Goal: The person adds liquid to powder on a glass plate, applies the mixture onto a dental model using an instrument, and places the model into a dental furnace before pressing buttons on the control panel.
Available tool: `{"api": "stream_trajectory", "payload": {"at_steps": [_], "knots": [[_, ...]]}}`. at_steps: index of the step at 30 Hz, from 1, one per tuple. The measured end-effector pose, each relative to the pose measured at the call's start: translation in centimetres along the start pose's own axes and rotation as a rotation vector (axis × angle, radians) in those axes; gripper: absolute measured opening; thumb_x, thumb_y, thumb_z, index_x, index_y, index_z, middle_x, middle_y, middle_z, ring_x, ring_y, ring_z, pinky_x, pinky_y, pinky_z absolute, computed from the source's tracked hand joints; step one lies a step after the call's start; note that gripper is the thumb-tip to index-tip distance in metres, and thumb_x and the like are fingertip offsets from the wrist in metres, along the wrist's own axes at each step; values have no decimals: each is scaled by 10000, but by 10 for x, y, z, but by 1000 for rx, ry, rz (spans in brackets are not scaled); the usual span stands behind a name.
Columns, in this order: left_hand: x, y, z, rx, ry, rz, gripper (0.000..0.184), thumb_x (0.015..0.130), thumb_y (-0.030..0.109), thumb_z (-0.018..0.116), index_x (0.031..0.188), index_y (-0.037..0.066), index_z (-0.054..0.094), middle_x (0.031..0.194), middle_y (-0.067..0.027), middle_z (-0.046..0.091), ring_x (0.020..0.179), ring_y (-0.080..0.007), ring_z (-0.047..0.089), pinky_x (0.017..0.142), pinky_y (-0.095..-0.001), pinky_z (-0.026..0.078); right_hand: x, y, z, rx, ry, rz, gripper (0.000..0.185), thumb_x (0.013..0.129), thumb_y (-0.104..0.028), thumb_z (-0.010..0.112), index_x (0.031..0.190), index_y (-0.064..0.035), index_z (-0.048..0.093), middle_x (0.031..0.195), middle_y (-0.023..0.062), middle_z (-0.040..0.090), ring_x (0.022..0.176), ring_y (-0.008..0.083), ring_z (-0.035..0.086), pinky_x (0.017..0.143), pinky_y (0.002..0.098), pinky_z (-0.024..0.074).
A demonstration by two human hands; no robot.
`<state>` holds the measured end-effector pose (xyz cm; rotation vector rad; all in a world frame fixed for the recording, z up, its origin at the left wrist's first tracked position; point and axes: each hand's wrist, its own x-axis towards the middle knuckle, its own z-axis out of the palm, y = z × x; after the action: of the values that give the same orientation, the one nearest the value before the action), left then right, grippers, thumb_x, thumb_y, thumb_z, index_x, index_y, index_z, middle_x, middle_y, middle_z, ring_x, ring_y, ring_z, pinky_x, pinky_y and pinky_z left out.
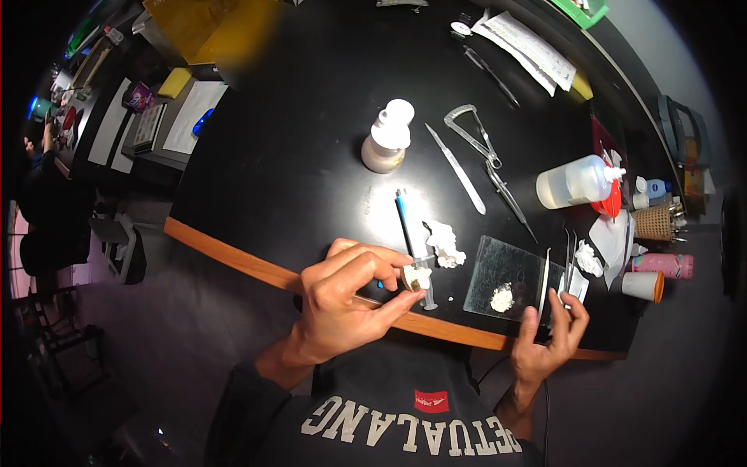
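My left hand (346, 288) pinches a small cream-white piece with a brown patch (416, 279) between thumb and fingers, above the table's front edge. Just behind it lie a clear plastic syringe (429, 300), partly covered, a blue-and-black pen-like stick (402, 214) and a crumpled white tissue (445, 244). My right hand (548, 338) is open, its fingers apart, at the near right corner of a glass slab (486, 265). A mound of pale cream material (502, 297) sits on the slab. A slim pale spatula-like tool (545, 276) lies beside the right fingertips; whether they touch it I cannot tell.
Behind stand a white-capped bottle (385, 144) and a squeeze bottle (572, 184). Between them lie a scalpel (459, 173), a metal caliper (473, 132) and a plier-like metal tool (510, 201). Tweezers (570, 249), a white cup (640, 286) and a pink bottle (669, 265) are at right.
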<state>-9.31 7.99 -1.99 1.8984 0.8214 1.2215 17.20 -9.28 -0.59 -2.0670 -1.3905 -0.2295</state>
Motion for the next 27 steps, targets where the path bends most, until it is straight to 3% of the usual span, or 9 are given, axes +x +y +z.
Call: {"api": "stream_trajectory", "payload": {"at_steps": [2,6,10,15,17,19,20,24,27], "knots": [[5,0,-5,-6,4,-8,408,644,37,1018,765,91,633,930,-119,823,782,-171,786,806,-310,505,14,-7,7,221,148,-75,282,863,40,726,1141,43,770,1188,153,574,1024,247,586,867,345,482],[18,19,-24,-52,45,-9,389,661,42,1016,776,93,648,950,-108,830,763,-152,774,804,-292,503,52,-57,6,489,171,-124,171,858,51,687,1014,47,756,1058,146,590,926,226,590,776,316,491],[19,58,-68,-70,104,-4,356,698,73,1010,786,118,669,991,-61,842,802,-145,763,802,-289,513,83,-130,8,763,5,-165,128,860,55,701,979,42,747,993,134,584,849,204,582,721,291,474],[3,119,-142,-119,183,-72,364,765,79,976,823,125,620,1073,-28,833,1017,-187,794,897,-313,522,99,-238,-5,979,-296,-178,129,903,75,630,997,77,718,984,145,602,789,156,548,655,243,437],[-6,145,-178,-115,258,-106,373,779,90,968,834,123,601,1043,-24,829,1040,-186,795,940,-332,502,106,-289,-18,975,-528,-108,226,980,-119,621,992,82,725,981,157,671,805,179,593,691,283,465],[-21,168,-217,-115,367,-135,366,787,101,965,834,113,602,1029,-29,821,982,-189,785,927,-355,504,103,-338,-14,998,-663,-116,464,1042,-358,574,987,70,745,973,153,713,847,194,639,696,315,483],[-31,179,-237,-65,412,-142,367,785,99,965,834,111,602,1028,-30,819,967,-193,780,925,-360,506,98,-356,-7,1082,-761,-96,515,1070,-393,539,1015,75,745,1020,178,733,883,207,671,710,310,498],[-78,214,-329,72,569,-143,365,749,99,963,834,112,609,1020,-31,801,936,-236,746,912,-387,525,69,-453,11,1455,-1299,64,549,1155,-344,400,1230,122,679,1221,255,734,1069,309,738,892,385,608],[-118,242,-400,172,687,-182,360,710,101,950,843,116,616,997,-36,786,945,-278,736,909,-419,539,31,-548,16,1520,-1526,3,554,1161,-348,396,1257,126,667,1251,268,727,1119,319,730,919,400,608]]}}
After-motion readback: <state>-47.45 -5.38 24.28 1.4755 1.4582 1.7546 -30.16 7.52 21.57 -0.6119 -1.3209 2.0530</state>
